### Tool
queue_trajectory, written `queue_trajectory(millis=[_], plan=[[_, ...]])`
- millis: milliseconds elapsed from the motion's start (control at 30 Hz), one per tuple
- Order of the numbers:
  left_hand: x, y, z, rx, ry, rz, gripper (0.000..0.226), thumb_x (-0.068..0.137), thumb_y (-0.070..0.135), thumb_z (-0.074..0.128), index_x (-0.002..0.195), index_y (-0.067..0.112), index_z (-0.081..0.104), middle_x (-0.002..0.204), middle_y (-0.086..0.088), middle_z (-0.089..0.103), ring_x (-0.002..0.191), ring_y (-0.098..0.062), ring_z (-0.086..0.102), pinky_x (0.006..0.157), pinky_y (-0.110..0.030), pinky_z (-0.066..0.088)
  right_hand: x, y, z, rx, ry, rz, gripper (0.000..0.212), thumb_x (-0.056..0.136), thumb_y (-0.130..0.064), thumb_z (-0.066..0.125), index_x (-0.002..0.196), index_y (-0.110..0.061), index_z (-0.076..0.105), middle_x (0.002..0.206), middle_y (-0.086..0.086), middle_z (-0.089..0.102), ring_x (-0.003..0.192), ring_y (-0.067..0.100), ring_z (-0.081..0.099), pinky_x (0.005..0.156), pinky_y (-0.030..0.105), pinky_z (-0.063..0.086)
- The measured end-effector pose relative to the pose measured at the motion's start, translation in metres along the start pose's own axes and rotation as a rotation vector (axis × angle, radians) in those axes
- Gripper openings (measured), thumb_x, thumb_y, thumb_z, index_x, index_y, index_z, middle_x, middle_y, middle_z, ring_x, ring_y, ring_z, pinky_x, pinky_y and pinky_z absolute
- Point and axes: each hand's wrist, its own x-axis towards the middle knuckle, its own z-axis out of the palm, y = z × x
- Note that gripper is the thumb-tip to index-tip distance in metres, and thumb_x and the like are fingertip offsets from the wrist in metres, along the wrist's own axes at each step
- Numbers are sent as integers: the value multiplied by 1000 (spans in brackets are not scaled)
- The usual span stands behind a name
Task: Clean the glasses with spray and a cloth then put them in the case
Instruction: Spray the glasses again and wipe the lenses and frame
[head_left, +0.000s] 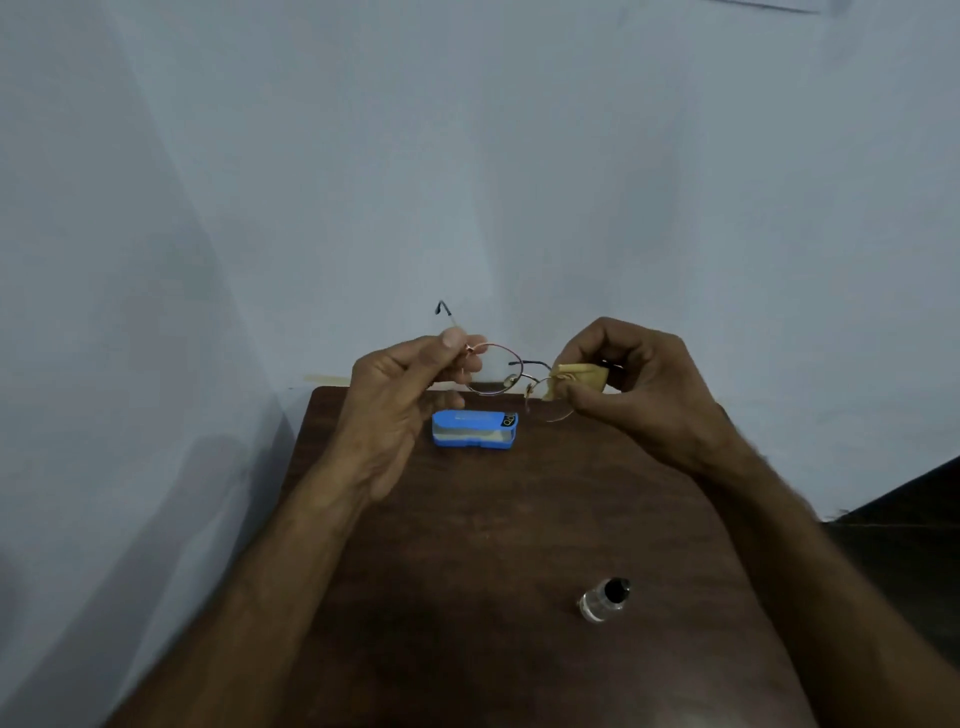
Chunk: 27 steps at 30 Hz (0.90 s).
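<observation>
Thin round-framed glasses (491, 371) are held up above the far end of the wooden table (493, 545). My left hand (400, 400) pinches the frame at its left hinge, and one temple arm sticks up behind it. My right hand (634, 384) pinches a small yellow cloth (576, 378) around the right lens. The blue glasses case (474, 428) lies open on the table just below the glasses. A small clear spray bottle (605, 600) with a dark top stands near the table's front right.
The table sits in a corner between pale blue walls (467, 182). A dark surface (904, 540) lies off the table's right edge.
</observation>
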Motion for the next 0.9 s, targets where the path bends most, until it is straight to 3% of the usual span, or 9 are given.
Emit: queue_trajectory(millis=[133, 300, 400, 567, 667, 767, 833, 900], plan=[[2, 1, 8, -155, -67, -40, 28, 74, 38, 79, 89, 15, 85, 82, -1, 74, 77, -8, 67, 62, -22, 56, -2, 4, -1, 71, 1, 14, 14, 88, 9, 78, 94, -2, 72, 91, 14, 77, 86, 38, 72, 76, 39, 60], [-3, -8, 18, -174, -93, -89, 26, 72, 36, 80, 86, 14, 84, 79, -3, 74, 73, -10, 70, 63, -22, 58, -11, 14, -4, 114, -2, 82, 12, 88, 2, 82, 98, -2, 75, 94, 13, 79, 84, 28, 75, 76, 34, 63], [-5, -13, 22, -109, -93, -49, 20, 78, 30, 77, 87, 14, 85, 82, -4, 75, 78, -11, 72, 66, -25, 59, -14, 9, 2, 87, 86, 27, 14, 89, -3, 82, 102, -2, 78, 96, 7, 81, 88, 21, 78, 76, 27, 61], [-7, -18, 25, 21, -148, 41, 16, 90, 28, 81, 90, 12, 83, 91, -13, 76, 90, -28, 68, 91, -44, 56, -22, -3, 29, 39, 191, -89, 15, 92, -4, 81, 106, -8, 80, 101, -1, 81, 95, 20, 79, 84, 38, 65], [-9, -16, 22, 125, -179, 113, 19, 93, 29, 79, 90, 11, 81, 94, -16, 76, 88, -31, 67, 90, -46, 54, -28, -1, 32, 47, 223, -117, 14, 92, -5, 81, 106, -7, 79, 101, 2, 81, 95, 23, 79, 83, 43, 65], [-11, -16, 23, 136, -202, 129, 19, 93, 30, 79, 87, 12, 81, 93, -8, 77, 86, -33, 66, 87, -50, 54, -28, 7, 24, 72, 163, -19, 12, 90, -5, 83, 101, -7, 77, 95, 3, 80, 87, 22, 78, 78, 42, 65], [-12, -17, 25, 119, -195, 136, 23, 86, 43, 81, 87, 20, 83, 93, -2, 77, 88, -30, 68, 87, -48, 56, -29, 8, 22, 110, 118, 33, 13, 90, -6, 83, 100, -4, 75, 93, 7, 79, 83, 22, 77, 76, 40, 64], [-13, -18, 27, 89, -195, 136, 19, 86, 41, 79, 88, 22, 83, 93, -1, 77, 89, -24, 70, 87, -46, 57, -29, 3, 22, 198, 136, 28, 15, 89, -4, 82, 100, 1, 73, 94, 11, 79, 84, 27, 78, 77, 38, 65]])
